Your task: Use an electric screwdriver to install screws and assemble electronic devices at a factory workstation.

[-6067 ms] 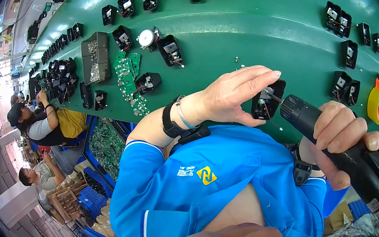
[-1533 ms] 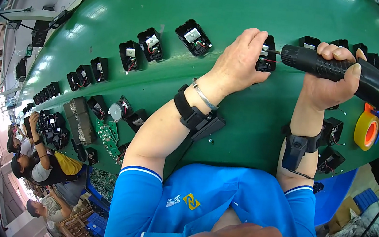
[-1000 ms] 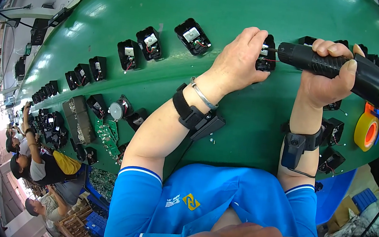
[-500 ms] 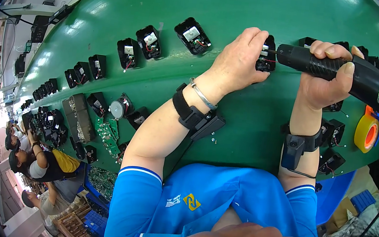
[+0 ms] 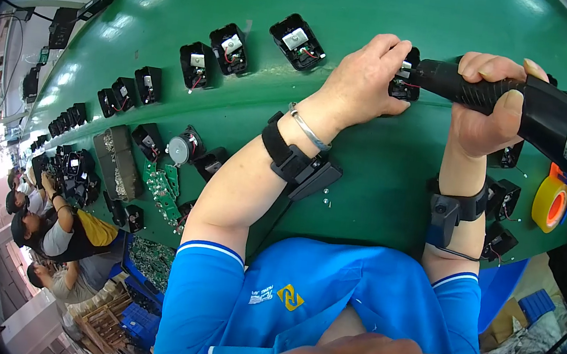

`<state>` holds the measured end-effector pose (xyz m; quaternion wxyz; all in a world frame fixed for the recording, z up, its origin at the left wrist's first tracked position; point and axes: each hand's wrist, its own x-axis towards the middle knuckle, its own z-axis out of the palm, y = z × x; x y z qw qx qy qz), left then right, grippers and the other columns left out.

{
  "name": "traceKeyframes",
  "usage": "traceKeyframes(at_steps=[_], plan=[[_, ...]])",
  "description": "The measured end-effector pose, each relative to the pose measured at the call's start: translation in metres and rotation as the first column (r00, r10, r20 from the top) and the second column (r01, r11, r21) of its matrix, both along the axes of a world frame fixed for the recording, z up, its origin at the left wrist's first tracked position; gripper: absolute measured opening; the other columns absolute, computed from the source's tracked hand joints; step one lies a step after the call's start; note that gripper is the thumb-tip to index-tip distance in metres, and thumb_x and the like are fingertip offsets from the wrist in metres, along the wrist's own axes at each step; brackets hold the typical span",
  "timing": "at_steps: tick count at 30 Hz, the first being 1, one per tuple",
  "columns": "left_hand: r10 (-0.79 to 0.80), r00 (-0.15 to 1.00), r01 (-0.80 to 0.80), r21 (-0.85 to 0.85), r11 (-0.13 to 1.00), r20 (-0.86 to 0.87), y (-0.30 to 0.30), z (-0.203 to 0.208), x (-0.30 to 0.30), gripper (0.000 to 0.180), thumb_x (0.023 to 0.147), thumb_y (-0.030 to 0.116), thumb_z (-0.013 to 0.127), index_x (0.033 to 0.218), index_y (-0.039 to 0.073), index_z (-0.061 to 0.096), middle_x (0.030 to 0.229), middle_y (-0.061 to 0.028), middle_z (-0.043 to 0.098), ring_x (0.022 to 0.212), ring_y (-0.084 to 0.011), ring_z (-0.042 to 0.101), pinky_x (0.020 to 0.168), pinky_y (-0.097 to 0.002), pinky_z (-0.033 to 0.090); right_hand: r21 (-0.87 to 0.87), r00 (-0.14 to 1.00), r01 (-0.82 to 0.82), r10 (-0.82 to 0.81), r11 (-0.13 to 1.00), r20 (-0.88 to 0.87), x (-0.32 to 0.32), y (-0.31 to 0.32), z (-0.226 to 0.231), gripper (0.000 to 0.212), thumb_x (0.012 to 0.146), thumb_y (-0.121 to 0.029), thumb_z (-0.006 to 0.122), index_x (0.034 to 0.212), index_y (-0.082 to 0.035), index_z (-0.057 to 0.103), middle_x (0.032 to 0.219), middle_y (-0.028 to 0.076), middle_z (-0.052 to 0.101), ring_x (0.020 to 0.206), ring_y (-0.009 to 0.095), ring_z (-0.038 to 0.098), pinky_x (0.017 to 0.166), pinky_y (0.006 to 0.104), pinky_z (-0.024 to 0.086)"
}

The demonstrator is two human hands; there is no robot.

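Observation:
My left hand [image 5: 368,78] is closed around the left side of a small black plastic housing [image 5: 404,91] on the green bench, partly covering it. Red wire and a metal part show inside the housing. In my right hand [image 5: 487,106] is a black electric screwdriver [image 5: 552,118], its fingers wrapped round the body. The tool lies nearly level, its front end pointing left into the housing. Exactly where the tip touches is too small to make out. Left of my hands sits another open black housing [image 5: 297,42] with a silver metal piece and wires in it.
More black housings [image 5: 228,48] line the green bench [image 5: 381,189] to the left. Nearer lie a round speaker [image 5: 184,146], green circuit boards [image 5: 163,190] and a long tray of small parts [image 5: 117,164]. A yellow tape roll [image 5: 551,203] is at right. Co-workers [image 5: 65,228] sit far left.
The view has shifted slightly. Both hands stay at the same housing, and the screwdriver's front end remains at it. Nothing has been let go.

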<state>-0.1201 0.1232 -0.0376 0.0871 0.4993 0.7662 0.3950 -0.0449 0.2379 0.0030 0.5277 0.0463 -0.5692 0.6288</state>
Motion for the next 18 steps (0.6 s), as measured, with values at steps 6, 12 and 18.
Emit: traceKeyframes(at_steps=[6,12,18], plan=[[0.006,0.998,-0.008,0.027,1.0,0.063,-0.008,-0.006,-0.005,0.067,0.047,0.015,0.071,0.107,0.005,0.042,0.105,-0.0106,0.043,0.086,-0.0258,0.049,0.071,-0.0309,0.044,0.073,0.998,-0.059,0.059,0.996,0.011,-0.007,-0.002,0.0,0.038,0.074,-0.024,0.047,0.105,-0.004,0.035,0.07,0.008,0.048,0.056,0.018,0.046,0.053,0.0329,0.039],[-0.02,0.994,0.012,0.068,0.998,0.107,-0.016,-0.008,-0.011,0.067,0.046,0.016,0.072,0.107,0.006,0.044,0.104,-0.0104,0.045,0.089,-0.0249,0.049,0.075,-0.0299,0.042,0.166,0.982,-0.179,0.165,0.97,0.093,-0.015,-0.01,0.004,0.043,0.075,-0.025,0.052,0.107,-0.003,0.035,0.07,0.008,0.048,0.057,0.017,0.046,0.054,0.0316,0.039],[-0.039,0.991,0.022,0.14,0.99,0.126,-0.02,-0.009,-0.018,0.065,0.045,0.016,0.072,0.104,0.005,0.046,0.099,-0.0096,0.048,0.087,-0.0243,0.049,0.074,-0.0295,0.042,0.183,0.955,-0.287,0.268,0.94,0.124,-0.021,-0.012,0.005,0.045,0.073,-0.024,0.055,0.107,-0.002,0.035,0.069,0.009,0.048,0.058,0.017,0.046,0.055,0.031,0.039]])
